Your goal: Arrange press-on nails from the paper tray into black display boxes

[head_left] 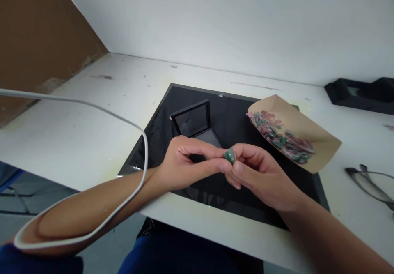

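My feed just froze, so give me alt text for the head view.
Both hands, left hand and right hand, pinch one green stone between their fingertips above a black mat on a white table. An open black box sits behind them, a brown paper tray of mixed stones lies to the right, and glasses rest at the far right.

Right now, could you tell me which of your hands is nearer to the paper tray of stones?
Right. The right hand sits just below and left of the paper tray, pinching a green stone. The left hand meets it from farther left, in front of the open black box.
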The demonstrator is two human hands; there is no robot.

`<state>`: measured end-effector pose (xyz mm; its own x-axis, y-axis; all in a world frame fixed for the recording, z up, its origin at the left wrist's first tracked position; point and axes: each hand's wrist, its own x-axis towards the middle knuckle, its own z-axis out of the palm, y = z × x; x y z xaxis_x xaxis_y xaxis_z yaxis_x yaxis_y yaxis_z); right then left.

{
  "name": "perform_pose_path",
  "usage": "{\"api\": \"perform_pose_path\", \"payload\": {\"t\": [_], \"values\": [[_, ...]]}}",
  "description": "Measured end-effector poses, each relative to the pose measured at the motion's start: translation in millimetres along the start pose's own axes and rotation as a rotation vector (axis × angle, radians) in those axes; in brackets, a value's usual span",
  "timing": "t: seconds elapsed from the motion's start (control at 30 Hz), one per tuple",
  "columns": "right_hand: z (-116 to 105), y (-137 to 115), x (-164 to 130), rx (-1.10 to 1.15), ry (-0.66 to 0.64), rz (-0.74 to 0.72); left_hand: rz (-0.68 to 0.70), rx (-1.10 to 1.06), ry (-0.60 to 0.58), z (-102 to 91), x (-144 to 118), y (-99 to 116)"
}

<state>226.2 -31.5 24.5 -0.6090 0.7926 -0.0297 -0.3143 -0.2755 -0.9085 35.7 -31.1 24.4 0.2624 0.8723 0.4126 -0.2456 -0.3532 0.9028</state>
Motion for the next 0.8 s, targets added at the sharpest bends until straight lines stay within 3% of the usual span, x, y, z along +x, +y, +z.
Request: {"api": "perform_pose_path", "payload": {"t": [0.17,0.43,0.57,0.8], "values": [[1.1,-1.6,2.4,-0.154,0.099,0.014,-0.09,-0.082,0.025,1.0,0.5,-1.7],[2.7,0.8,1.8,-0.217,0.032,0.061,-0.314,-0.259,-0.168,-0.6,-2.3,2.0],[3.0,-0.4,2.1,-0.203,0.025,0.064,-0.286,-0.224,-0.253,-4.0,-7.4,0.3],[5.6,-3.0,3.0,-0.206,0.053,0.044,-0.229,-0.296,-0.22,-0.4,-8.6,-3.3]]}}
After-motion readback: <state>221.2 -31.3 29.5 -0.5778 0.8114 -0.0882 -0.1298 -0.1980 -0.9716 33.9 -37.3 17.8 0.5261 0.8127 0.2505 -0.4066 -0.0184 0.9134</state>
